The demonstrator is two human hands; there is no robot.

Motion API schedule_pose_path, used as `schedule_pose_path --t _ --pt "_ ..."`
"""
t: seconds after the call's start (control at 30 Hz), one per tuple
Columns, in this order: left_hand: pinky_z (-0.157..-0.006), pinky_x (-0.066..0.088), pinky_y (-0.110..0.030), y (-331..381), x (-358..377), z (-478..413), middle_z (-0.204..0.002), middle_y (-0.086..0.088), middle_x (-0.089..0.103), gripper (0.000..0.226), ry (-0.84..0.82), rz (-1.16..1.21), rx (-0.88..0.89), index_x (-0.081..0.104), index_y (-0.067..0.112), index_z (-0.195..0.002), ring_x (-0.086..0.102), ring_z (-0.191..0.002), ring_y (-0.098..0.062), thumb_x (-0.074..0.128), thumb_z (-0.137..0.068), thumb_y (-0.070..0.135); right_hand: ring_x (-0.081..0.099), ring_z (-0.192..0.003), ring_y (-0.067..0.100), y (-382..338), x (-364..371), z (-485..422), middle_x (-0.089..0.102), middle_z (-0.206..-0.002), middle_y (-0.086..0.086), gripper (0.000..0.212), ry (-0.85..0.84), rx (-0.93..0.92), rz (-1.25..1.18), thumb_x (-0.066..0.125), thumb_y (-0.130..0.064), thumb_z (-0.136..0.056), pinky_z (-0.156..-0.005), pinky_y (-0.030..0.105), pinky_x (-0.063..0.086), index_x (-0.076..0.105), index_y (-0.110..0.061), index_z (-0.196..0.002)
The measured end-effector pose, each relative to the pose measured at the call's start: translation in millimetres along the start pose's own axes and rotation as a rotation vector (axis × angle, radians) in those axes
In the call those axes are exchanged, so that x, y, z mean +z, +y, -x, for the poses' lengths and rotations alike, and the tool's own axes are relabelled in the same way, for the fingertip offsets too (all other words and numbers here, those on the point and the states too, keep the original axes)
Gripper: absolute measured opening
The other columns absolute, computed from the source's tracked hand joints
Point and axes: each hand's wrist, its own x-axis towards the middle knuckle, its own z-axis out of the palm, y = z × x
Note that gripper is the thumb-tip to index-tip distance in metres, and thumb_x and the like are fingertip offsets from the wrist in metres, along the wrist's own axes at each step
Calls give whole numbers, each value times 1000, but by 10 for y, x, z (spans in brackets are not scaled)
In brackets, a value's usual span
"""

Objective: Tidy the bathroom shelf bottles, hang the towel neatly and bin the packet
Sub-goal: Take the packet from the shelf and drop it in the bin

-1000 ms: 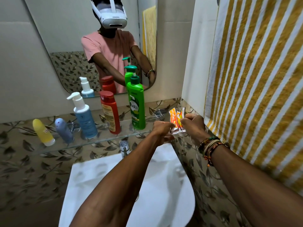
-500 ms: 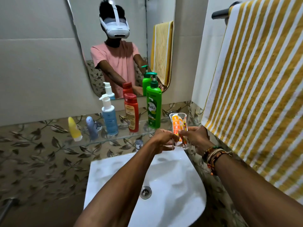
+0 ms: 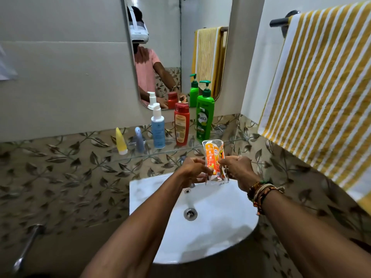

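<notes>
An orange and clear plastic packet point(image 3: 214, 157) stands upright over the sink, held from both sides. My left hand point(image 3: 193, 171) pinches its left edge and my right hand point(image 3: 236, 169) pinches its right edge. On the glass shelf point(image 3: 104, 157) behind stand a green pump bottle point(image 3: 204, 117), a red bottle point(image 3: 181, 125), a blue pump bottle point(image 3: 158, 130), a small grey-blue bottle point(image 3: 139, 139) and a yellow tube point(image 3: 121, 141). A yellow and white striped towel point(image 3: 321, 87) hangs flat from a dark rail point(image 3: 279, 22) on the right wall.
A white sink point(image 3: 220, 217) with a metal drain point(image 3: 190, 214) lies below my hands. A mirror point(image 3: 160, 47) above the shelf reflects a person and the towel. Leaf-patterned tiles cover the lower walls. A metal pipe point(image 3: 26, 247) shows at the lower left.
Both hands have lifted the packet off the shelf's right end and brought it back over the sink. The view has pulled back and tilted down.
</notes>
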Motion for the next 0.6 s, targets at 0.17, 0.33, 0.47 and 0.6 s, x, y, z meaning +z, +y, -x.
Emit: schedule_pose_path --t 0.17,0.33,0.47,0.6 --pt "-60 58 -30 -193 -220 248 -103 -17 73 41 38 -3 23 60 11 -110 73 -85 -25 72 -77 -11 59 -55 17 154 176 285 70 -74 10 9 -80 0 8 75 -4 -82 -61 30 52 68 -6 -87" --pt "-80 61 -40 -352 -414 461 -104 -17 72 42 102 -28 22 63 10 -110 73 -90 -28 72 -75 -12 54 -44 13 291 319 395 72 -71 11 15 -184 23 48 78 -2 -77 -55 29 49 72 -3 -91" --pt "-68 59 -33 -407 -498 623 -84 -10 69 32 149 12 6 60 14 -96 66 -69 -22 66 -77 -11 56 -53 18 356 427 374 71 -79 16 29 -235 25 114 83 -5 -72 -54 29 48 69 -3 -98" --pt "-65 57 -30 -590 -525 781 -91 -7 73 21 233 44 -25 63 15 -95 70 -73 -20 74 -80 4 62 -54 19 473 541 423 72 -79 13 33 -292 36 151 87 -8 -69 -54 30 52 66 -8 -95"
